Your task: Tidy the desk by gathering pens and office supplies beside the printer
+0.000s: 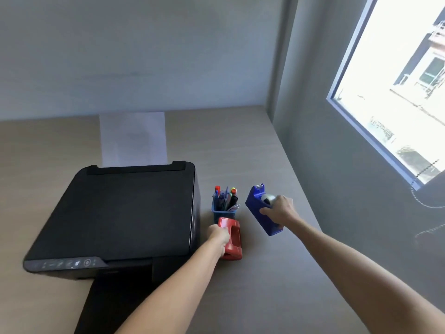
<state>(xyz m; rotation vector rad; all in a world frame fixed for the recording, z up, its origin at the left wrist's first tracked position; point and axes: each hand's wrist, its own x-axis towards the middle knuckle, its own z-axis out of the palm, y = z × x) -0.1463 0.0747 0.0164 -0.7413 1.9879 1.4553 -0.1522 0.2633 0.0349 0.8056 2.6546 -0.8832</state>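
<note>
Left fingers [225, 233] around half-hidden red stapler [232, 237], right fingers [265, 210] around blue tape dispenser [261, 208].

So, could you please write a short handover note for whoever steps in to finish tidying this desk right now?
Left hand: closed on the red stapler-like tool, which sits on the desk just in front of the blue pen holder.
Right hand: gripping the blue tape dispenser, tilted, to the right of the pen holder; I cannot tell if it touches the desk.
Done: pens stand in the holder, right beside the black printer.
Left: set the dispenser down flat next to the holder, release both items, then check the rest of the desk, which is out of view.
</note>
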